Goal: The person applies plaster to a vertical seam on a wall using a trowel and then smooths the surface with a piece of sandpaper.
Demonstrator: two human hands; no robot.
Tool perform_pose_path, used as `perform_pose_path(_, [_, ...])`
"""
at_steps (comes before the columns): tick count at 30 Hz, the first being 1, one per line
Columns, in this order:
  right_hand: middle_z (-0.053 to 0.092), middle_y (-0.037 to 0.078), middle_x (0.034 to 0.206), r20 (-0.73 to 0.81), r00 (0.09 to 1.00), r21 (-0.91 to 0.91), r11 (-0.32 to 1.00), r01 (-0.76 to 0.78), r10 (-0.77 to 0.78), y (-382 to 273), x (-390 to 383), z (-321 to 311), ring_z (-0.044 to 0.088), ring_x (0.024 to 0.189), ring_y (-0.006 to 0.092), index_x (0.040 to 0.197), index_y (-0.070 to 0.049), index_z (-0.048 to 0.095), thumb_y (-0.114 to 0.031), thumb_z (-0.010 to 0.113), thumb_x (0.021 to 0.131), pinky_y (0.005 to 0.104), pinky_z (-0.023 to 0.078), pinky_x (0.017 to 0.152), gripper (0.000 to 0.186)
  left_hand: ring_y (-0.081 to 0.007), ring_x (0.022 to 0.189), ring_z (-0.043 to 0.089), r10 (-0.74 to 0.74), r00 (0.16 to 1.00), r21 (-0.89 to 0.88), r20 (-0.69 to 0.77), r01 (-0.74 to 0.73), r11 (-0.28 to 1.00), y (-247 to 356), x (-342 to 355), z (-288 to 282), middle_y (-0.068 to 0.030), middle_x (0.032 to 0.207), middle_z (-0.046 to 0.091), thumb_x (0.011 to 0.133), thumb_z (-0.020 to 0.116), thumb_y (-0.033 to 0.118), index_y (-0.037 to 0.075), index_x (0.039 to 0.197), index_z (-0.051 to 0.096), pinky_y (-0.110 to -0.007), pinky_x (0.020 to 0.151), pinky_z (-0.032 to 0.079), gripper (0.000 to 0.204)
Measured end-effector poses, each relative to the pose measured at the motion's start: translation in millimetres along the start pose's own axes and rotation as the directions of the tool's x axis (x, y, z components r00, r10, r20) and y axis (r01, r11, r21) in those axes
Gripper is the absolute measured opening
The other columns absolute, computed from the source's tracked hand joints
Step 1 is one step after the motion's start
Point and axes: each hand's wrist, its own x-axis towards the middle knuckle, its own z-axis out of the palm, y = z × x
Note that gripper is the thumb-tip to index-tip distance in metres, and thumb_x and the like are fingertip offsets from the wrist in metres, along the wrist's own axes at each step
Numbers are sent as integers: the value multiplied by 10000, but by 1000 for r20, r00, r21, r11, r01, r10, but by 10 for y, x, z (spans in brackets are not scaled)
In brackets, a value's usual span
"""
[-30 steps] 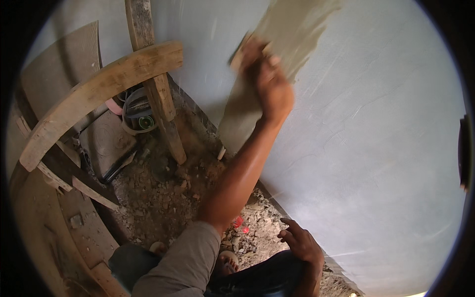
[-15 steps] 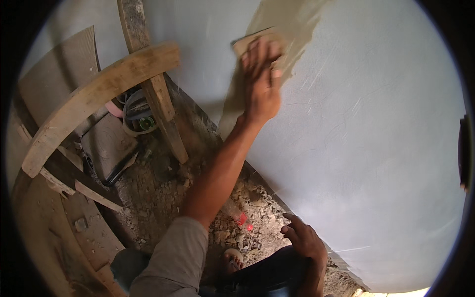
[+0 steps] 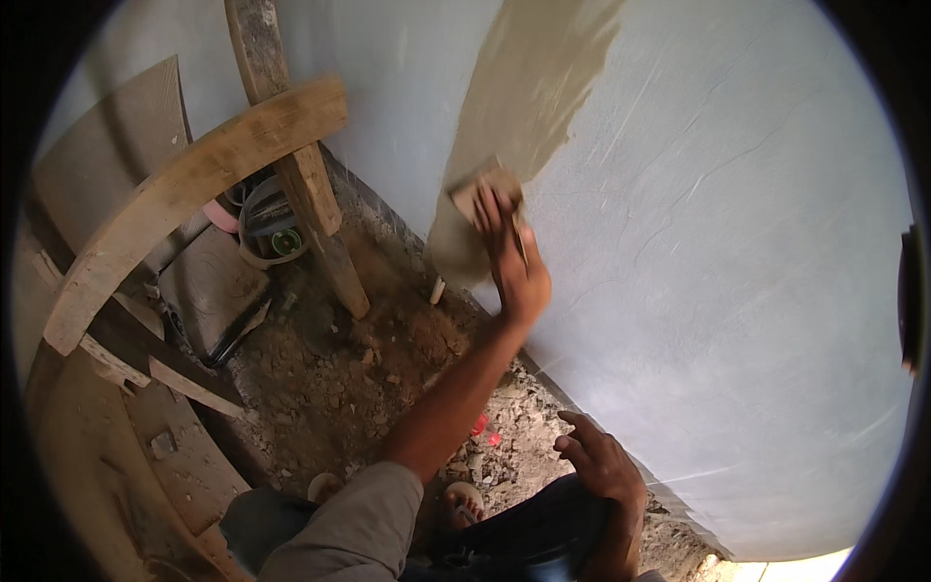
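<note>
My left hand [image 3: 519, 257] reaches up to the pale grey wall [image 3: 718, 291]. Its fingers press a flat, tan, roughly square pad [image 3: 475, 192] against the surface; whether it is sandpaper, sponge or something else I cannot tell. Around and above the pad runs a broad, brownish, damp-looking streak [image 3: 529, 87] with a ragged right edge. My right hand [image 3: 603, 464] rests by my bent knee near the wall's foot, holding nothing, fingers loosely curled and apart.
At the left stand a curved wooden piece [image 3: 204, 170] and an upright timber [image 3: 260, 58]. A bucket [image 3: 262, 257] holding a green round item sits behind them. Rubble [image 3: 339, 407] covers the ground, with a small white pipe stub [image 3: 437, 290] by the wall and a red object [image 3: 480, 424].
My left hand and the pad have slid down the wall, showing more of the brownish streak above. The white stub has come into sight. My right hand has stayed nearly still.
</note>
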Motion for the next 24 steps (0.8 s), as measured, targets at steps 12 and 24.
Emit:
perform_pose_path(12, [714,209,1160,16,1000,-17,1000,-25,26,61,71,-54,637,1167,401,1458,-135,482,-464,535,1008,476,466,1009,560,-462,1520,158,46,998,43,-41,-44,998,252,421,182,-290,1608,256,1103,286,301,12,1532,371,-645,1205,67,524])
perform_pose_path(24, [712,234,1132,-19,999,-26,999,30,-31,15,111,-20,640,1147,419,1440,-109,492,-437,548,1012,483,478,980,542,-495,1510,147,39,999,24,-37,-38,999,350,684,143,-329,1598,233,1105,317,319,-25,1505,396,-613,1218,97,533])
